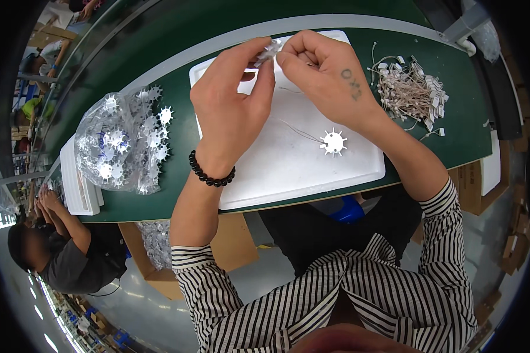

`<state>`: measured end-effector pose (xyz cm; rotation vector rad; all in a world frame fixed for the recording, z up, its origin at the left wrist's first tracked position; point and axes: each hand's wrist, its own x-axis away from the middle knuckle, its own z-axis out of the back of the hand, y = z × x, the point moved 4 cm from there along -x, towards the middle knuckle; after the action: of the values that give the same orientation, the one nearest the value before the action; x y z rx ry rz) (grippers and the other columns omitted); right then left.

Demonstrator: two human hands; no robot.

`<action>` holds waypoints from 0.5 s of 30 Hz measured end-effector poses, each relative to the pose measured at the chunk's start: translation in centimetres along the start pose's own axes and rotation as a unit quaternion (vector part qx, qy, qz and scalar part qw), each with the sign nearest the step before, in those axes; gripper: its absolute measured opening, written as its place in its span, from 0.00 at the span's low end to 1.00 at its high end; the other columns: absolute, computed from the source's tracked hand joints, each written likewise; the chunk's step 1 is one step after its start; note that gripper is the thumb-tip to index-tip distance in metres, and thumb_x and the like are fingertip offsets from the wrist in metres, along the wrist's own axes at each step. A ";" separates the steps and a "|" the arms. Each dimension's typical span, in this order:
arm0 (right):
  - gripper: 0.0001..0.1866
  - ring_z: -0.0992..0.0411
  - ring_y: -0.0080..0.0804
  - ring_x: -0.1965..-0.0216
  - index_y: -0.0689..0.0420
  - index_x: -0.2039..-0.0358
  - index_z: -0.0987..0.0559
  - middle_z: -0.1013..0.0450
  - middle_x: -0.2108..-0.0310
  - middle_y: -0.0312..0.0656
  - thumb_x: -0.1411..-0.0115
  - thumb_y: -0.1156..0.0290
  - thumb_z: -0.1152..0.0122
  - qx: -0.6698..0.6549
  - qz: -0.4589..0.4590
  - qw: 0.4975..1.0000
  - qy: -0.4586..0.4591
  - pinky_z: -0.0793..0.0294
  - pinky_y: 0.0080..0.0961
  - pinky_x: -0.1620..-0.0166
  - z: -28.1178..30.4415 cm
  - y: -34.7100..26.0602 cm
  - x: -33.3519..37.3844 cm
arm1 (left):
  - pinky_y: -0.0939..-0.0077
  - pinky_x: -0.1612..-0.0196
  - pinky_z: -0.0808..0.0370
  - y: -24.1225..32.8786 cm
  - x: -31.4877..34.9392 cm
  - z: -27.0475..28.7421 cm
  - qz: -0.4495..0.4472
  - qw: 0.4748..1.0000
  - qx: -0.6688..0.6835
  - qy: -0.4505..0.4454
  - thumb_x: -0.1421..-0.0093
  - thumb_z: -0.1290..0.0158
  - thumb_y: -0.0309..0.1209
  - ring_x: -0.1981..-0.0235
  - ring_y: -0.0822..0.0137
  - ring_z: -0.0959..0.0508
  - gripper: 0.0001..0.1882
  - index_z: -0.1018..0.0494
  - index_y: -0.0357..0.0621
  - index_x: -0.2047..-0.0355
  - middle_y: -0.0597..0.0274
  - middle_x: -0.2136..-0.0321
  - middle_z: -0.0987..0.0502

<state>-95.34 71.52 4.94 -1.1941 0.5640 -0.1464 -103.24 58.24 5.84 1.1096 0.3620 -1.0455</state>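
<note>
Over the far part of a white tray (265, 182), my two hands meet at the fingertips. My left hand (229, 97) pinches a small white spiked disc (267, 54) between thumb and fingers. The fingers of my right hand (330, 76) are curled closed right beside it; what they grip is hidden, though a thin wire (291, 90) shows just below them. On the tray, below my right hand, lies another white spiked disc (334, 142) with a thin wire running from it.
At left on the green table (182, 170), a clear plastic bag (94, 159) holds several spiked discs, with more spilling beside it. Stacked white trays (79, 188) stand left of it. A heap of wires with white connectors (409, 97) lies right. Beneath are cardboard boxes (235, 241). A co-worker (70, 259) sits left.
</note>
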 end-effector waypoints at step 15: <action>0.08 0.54 0.09 0.81 0.51 0.57 0.26 0.45 0.81 0.23 0.25 0.62 0.49 -0.100 -0.108 0.988 -0.052 0.59 0.09 0.78 -0.2 1.7 1.3 | 0.77 0.66 0.18 -0.6 0.4 2.2 0.283 0.855 0.426 -0.089 0.40 0.38 0.29 0.70 0.69 0.21 0.09 0.20 0.36 0.64 0.58 0.71 0.19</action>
<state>-94.62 71.52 2.88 -1.4487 0.3619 -0.2133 -104.10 56.14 6.18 1.7425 -0.6302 -0.7516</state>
